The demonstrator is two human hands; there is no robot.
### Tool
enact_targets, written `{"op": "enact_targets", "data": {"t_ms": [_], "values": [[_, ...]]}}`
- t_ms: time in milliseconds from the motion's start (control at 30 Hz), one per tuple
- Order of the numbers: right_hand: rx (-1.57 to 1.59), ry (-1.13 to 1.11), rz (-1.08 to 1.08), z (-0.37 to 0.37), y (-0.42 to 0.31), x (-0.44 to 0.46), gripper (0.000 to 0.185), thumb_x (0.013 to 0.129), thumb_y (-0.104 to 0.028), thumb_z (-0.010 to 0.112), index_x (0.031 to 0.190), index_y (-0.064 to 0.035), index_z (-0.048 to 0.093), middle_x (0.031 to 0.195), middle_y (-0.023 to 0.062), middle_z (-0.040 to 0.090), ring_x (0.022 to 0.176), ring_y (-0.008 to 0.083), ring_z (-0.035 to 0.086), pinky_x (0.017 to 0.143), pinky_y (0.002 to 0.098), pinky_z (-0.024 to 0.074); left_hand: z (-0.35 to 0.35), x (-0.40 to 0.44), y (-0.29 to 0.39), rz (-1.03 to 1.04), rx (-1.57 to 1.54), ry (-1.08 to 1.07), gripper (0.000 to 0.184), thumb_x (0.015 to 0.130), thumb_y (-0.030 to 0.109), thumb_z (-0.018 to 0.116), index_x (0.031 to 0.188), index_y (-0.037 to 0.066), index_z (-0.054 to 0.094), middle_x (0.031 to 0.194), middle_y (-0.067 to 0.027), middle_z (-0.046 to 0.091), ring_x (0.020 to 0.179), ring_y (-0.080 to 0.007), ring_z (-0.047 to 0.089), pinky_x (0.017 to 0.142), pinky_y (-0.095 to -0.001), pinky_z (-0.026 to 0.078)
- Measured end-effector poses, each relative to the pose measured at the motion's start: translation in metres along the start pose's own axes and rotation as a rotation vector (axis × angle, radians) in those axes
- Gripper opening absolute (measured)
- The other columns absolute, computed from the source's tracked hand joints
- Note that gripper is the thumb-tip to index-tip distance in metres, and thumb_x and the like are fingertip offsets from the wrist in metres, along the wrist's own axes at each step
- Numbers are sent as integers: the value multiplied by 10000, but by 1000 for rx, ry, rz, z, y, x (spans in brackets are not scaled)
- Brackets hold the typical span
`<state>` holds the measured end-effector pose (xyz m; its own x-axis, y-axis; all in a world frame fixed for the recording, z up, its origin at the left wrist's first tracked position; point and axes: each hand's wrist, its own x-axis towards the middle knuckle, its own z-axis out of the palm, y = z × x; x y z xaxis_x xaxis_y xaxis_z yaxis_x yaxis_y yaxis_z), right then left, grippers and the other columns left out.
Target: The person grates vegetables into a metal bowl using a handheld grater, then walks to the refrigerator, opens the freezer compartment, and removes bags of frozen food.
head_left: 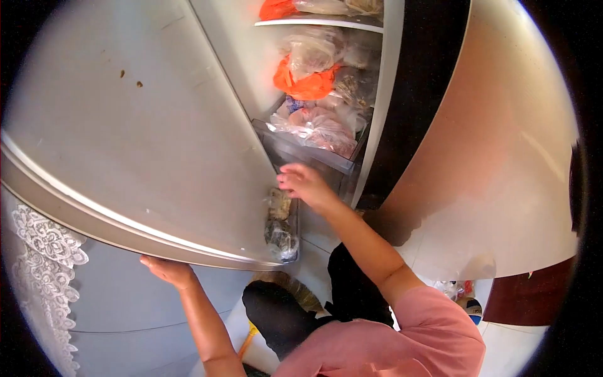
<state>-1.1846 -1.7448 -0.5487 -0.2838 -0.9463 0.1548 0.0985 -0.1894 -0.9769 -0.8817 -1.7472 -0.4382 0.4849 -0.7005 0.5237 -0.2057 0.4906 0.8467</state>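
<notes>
My left hand (168, 271) holds the outer edge of the open refrigerator door (144, 144), its fingers partly hidden by that edge. In front of the open compartment, my right hand (304, 185) hangs with loosely curved fingers and nothing in them. Just beyond it is a clear plastic drawer (304, 151) heaped with bagged food (323, 129). An orange bag (306, 81) and a clear bag (311, 50) lie behind. Left of and below my right hand, the low door shelf holds wrapped packages (281, 232).
A white shelf (320, 24) with more bags crosses the top of the compartment. To the right stands a large, glossy curved panel (490, 144) beside a dark strip (421, 100). White lace cloth (47, 251) hangs at the left. A stool (289, 286) is near my knees.
</notes>
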Motion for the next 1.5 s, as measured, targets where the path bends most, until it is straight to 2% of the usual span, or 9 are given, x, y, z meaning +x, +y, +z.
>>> {"op": "enact_targets", "data": {"t_ms": [167,233,367,567,800,1100,1233,1367,1500], "values": [[-1301,575,-669,-12,-99,27,396,737,-224,643,1072,-51,522,1103,145,540,952,308,552,836,389,435,-7,1,-8,86,69,-43,531,934,405,221,1027,-63,456,1009,-165,486,906,-230,481,826,-371,398],[-1378,621,-408,-31,-57,69,364,729,-234,627,1030,-42,551,1065,147,558,1089,376,434,929,443,337,-3,2,-6,20,-105,-37,554,934,420,210,1057,-64,450,1022,-160,477,927,-236,472,841,-365,389],[-1398,236,56,-47,-96,84,360,749,-230,586,1045,-27,549,1023,179,571,1026,379,489,873,431,389,-3,1,-9,-10,-154,-26,552,930,447,215,992,-42,464,986,-139,472,875,-209,454,826,-336,382],[-749,972,-269,-61,-131,102,269,827,-245,451,941,-30,567,857,223,603,836,397,563,718,458,432,-8,8,-20,69,-94,-92,532,925,462,235,927,-22,457,919,-111,471,840,-185,442,802,-328,389],[-487,857,-492,-52,-163,94,284,830,-200,450,991,18,536,913,225,591,853,383,571,757,425,441,2,2,-5,59,-163,-37,550,914,476,234,841,-12,477,814,-87,519,742,-156,464,673,-283,410],[-139,456,-259,16,-139,27,232,860,-245,515,867,-20,573,632,-1,473,581,92,410,515,264,365,-2,6,-9,54,-86,-49,575,908,502,251,889,-30,468,877,-104,505,804,-176,454,725,-302,406],[-411,378,-61,38,-61,0,212,858,-207,496,873,-1,542,676,75,519,608,116,422,558,295,395,1,5,-2,57,-139,-64,580,903,519,244,881,-24,447,901,-98,485,827,-168,438,750,-292,398],[-664,464,-54,58,1,-55,132,801,-129,478,862,-15,506,799,229,552,755,422,523,652,438,410,-3,6,-5,70,-51,-73,574,901,526,245,844,-11,439,873,-89,476,802,-158,432,741,-291,397],[-434,524,267,53,41,-106,159,772,-103,486,906,-26,526,838,191,579,791,343,558,681,408,421,2,7,-1,83,-70,-21,582,899,535,231,821,-4,437,835,-76,467,770,-149,421,727,-286,391]]}}
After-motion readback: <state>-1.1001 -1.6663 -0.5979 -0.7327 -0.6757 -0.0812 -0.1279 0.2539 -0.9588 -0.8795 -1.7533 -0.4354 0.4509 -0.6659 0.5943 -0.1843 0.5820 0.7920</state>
